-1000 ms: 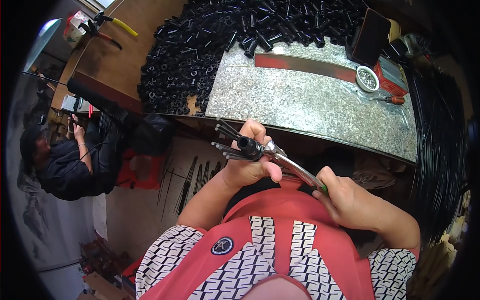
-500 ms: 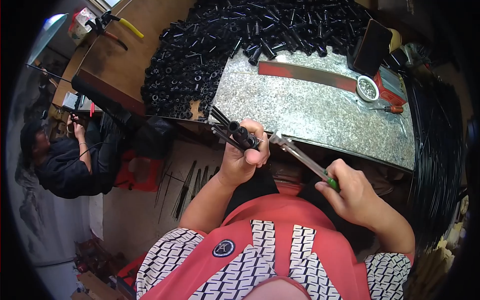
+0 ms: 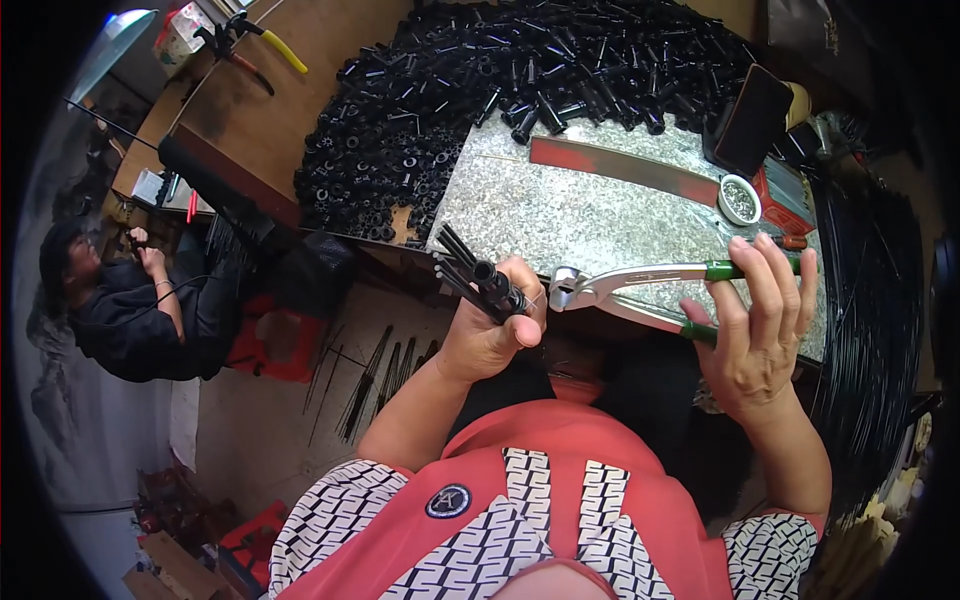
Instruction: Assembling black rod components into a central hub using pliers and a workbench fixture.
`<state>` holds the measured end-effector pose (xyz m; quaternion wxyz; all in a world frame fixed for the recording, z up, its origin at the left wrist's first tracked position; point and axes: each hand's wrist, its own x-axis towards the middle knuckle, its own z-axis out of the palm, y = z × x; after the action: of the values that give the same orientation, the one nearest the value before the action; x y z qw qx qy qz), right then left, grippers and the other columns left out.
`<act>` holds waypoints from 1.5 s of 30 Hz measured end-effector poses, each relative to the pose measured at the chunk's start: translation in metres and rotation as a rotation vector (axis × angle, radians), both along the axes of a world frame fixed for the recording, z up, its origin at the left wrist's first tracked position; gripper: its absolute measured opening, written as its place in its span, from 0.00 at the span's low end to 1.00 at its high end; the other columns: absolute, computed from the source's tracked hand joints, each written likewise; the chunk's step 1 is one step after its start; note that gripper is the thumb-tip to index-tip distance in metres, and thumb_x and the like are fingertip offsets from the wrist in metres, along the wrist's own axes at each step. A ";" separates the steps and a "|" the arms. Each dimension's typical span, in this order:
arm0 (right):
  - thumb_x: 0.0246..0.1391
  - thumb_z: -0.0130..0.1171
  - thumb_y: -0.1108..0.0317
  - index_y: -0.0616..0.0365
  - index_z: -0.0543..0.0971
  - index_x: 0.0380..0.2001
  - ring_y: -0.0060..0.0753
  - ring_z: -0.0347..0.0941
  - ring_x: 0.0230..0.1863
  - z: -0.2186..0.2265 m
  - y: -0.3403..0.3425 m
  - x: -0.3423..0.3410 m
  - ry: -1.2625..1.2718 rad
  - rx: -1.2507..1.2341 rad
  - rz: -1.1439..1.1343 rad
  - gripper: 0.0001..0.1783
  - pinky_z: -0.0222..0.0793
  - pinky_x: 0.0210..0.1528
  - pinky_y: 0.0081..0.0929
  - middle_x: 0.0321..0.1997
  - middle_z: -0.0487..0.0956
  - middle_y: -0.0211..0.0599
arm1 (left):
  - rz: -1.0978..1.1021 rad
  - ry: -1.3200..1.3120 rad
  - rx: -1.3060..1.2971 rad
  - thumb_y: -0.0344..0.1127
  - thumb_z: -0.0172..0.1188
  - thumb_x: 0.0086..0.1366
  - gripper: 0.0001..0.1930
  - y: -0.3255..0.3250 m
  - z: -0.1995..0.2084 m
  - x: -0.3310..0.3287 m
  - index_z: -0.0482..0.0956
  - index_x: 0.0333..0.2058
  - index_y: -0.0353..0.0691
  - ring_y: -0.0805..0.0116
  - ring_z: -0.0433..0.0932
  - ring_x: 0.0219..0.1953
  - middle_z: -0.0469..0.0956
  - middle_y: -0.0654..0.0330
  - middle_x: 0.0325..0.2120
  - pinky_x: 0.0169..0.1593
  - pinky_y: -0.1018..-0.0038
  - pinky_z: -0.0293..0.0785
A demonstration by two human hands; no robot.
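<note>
My left hand [image 3: 485, 340] is closed round a black tubular part [image 3: 490, 275] and several thin black rods [image 3: 456, 250], which point up and to the left. A fine wire or pin seems to stick out at the right end of the tube. My right hand [image 3: 752, 345] holds end-cutting pincers [image 3: 655, 271] with green-gripped handles, the handles spread wide. The fingers lie over the upper handle and the thumb is at the lower one. The metal jaws are just right of my left hand, close to the fine wire; whether they touch it I cannot tell.
A stone-topped table [image 3: 600, 240] bears a heap of black tubes [image 3: 540, 60], a red-and-grey metal strip [image 3: 625, 170], a white bowl [image 3: 740, 205] of small metal bits and a dark phone-like slab [image 3: 755, 115]. Long black rods [image 3: 865, 290] stand at right. Another person [image 3: 130, 300] sits at left.
The pincers' handles have been spread apart and my right hand has opened out, moving up and to the right. My left hand still holds the tube and rods, shifted slightly right.
</note>
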<state>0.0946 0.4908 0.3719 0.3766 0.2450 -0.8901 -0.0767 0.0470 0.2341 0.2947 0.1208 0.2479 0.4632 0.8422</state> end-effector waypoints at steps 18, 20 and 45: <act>0.48 0.62 0.68 0.52 0.69 0.27 0.40 0.70 0.47 -0.005 -0.007 0.000 0.119 0.090 0.102 0.10 0.62 0.53 0.42 0.44 0.74 0.38 | 0.177 -0.043 -0.227 0.54 0.77 0.40 0.33 -0.003 -0.010 -0.001 0.61 0.31 0.44 0.83 0.69 0.24 0.70 0.69 0.23 0.27 0.86 0.65; 0.49 0.64 0.67 0.53 0.69 0.27 0.43 0.70 0.48 -0.005 -0.007 0.002 0.083 0.093 0.108 0.12 0.62 0.53 0.43 0.45 0.74 0.41 | 0.182 -0.046 -0.216 0.54 0.77 0.40 0.33 -0.001 -0.006 0.000 0.61 0.31 0.44 0.83 0.70 0.25 0.70 0.70 0.23 0.28 0.86 0.65; 0.46 0.66 0.79 0.68 0.68 0.45 0.35 0.80 0.27 -0.009 0.020 0.030 -2.558 -1.249 0.219 0.24 0.77 0.28 0.28 0.29 0.79 0.44 | -0.189 0.144 -0.118 0.41 0.79 0.36 0.28 0.007 -0.001 0.005 0.82 0.38 0.35 0.79 0.75 0.29 0.82 0.61 0.31 0.32 0.82 0.70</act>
<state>0.1246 0.5107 0.3626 -0.6238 0.0075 -0.4756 0.6202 0.0515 0.2410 0.2936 0.1806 0.3427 0.4941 0.7783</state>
